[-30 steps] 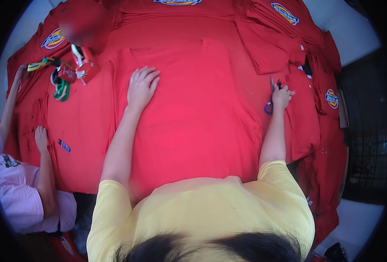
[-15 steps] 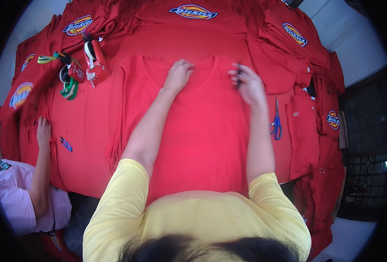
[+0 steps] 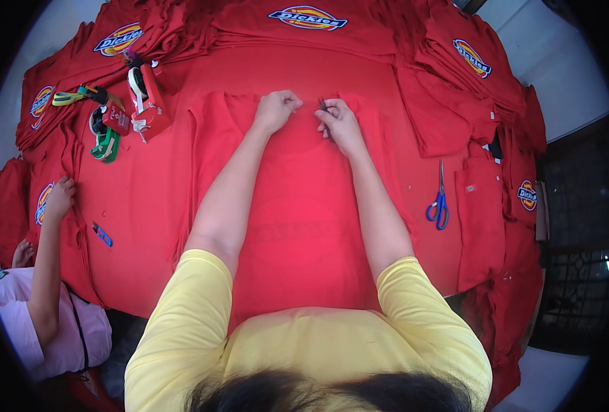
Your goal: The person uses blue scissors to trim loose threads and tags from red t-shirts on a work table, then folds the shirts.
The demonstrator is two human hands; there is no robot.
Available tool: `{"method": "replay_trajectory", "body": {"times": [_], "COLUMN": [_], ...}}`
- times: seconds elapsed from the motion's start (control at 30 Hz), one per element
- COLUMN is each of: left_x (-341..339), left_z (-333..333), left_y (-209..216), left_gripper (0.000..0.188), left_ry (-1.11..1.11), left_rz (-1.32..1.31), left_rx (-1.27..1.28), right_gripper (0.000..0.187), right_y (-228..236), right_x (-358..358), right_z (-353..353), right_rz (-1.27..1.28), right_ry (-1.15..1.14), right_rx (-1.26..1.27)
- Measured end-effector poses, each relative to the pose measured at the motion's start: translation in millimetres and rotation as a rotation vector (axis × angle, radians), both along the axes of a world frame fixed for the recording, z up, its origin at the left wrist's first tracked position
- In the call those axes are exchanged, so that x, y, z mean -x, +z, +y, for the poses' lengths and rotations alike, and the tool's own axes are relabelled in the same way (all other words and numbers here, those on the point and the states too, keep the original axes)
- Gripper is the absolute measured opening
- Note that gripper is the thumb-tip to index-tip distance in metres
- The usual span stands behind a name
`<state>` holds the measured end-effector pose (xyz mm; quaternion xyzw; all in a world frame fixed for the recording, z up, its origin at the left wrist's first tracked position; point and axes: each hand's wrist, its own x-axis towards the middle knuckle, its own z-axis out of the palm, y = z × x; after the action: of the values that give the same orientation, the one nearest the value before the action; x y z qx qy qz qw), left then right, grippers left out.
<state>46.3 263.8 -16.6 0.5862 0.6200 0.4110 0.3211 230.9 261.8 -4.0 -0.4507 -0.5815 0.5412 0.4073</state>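
A red T-shirt (image 3: 297,226) lies spread in front of me, its round neckline toward the far side. My left hand (image 3: 277,111) is over the neckline with its fingers pinched together; what they hold, if anything, is too small to make out. Just to its right, my right hand (image 3: 342,127) is closed around small dark thread snips (image 3: 326,118), their tips pointing away from me. A short gap separates the two hands. Blue-handled scissors (image 3: 439,206) rest on the red table surface right of my right forearm.
Folded red garments with patches (image 3: 308,19) line the far edge and both sides. Red (image 3: 150,110) and green (image 3: 105,145) tape dispensers stand at left. Blue snips (image 3: 102,235) lie nearer. At far left, a co-worker's hand (image 3: 59,198) touches red garments.
My right hand has moved left with the snips, from beside the neckline's right side to near my left hand. My left hand has shifted slightly. The co-worker's arm has moved.
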Motion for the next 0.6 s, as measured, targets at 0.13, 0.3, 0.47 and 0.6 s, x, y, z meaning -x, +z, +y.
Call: {"method": "replay_trajectory", "body": {"times": [0.13,0.3,0.47,0.6], "left_x": [-6,-3,-5,-7], "left_z": [-3,-1,-6,-8], "left_y": [2,-3,3,1], "left_gripper": [0.02,0.019,0.023,0.026], "left_ry": [0.028,0.013,0.026,0.053], "left_rz": [0.133,0.101,0.11,0.102], "left_rx": [-0.058,-0.073,-0.038,-0.048], "right_gripper": [0.032,0.028,0.026,0.023], "right_y": [6,14,11,17], "right_x": [4,20,23,24], "right_z": [-4,-13,-12,-16], "right_rz": [-0.465,-0.676,-0.733,-0.735], "right_ry": [0.007,-0.068,-0.078,-0.101], "right_rx": [-0.177,-0.317,-0.32,-0.233]}}
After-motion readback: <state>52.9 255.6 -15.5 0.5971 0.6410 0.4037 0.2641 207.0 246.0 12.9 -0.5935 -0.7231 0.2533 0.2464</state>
